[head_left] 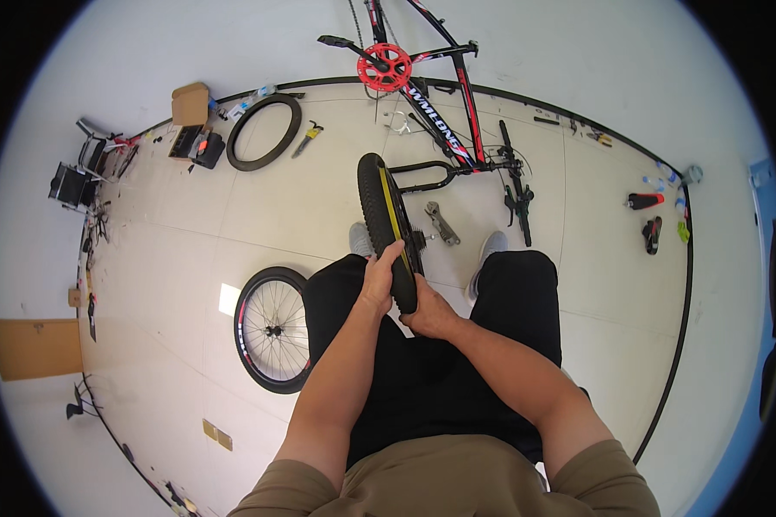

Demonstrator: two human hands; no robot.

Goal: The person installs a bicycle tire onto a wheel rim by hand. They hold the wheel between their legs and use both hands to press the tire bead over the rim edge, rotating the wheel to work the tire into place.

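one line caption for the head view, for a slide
Left hand and right hand grip a black, yellow-striped, knobbly-tyred bicycle wheel near a black-and-red tubular bicycle frame.

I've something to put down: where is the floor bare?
The floor looks bare on the left, between the loose tyre and flat-lying wheel, and on the right, between the handlebar and red-and-black object. It's crowded straight ahead, around the held wheel, bike frame and metal tool.
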